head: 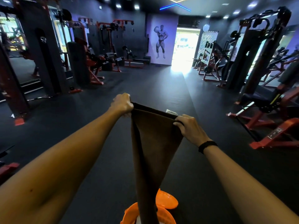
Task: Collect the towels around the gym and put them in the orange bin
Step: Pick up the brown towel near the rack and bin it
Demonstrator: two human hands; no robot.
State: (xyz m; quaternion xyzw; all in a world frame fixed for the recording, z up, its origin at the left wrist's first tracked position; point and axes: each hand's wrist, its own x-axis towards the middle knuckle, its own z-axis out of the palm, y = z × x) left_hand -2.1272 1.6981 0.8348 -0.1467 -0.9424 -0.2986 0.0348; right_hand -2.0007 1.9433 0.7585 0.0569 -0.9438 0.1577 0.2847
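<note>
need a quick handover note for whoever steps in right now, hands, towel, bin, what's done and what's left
Left hand: shut on one top corner of the brown towel.
Right hand: shut on the other corner.
The towel hangs stretched between them, its lower end dipping into the open orange bin; the bin's lid is flipped back.
Done: towel brought to the bin.
Left: let it drop in. No other towels visible here.
</note>
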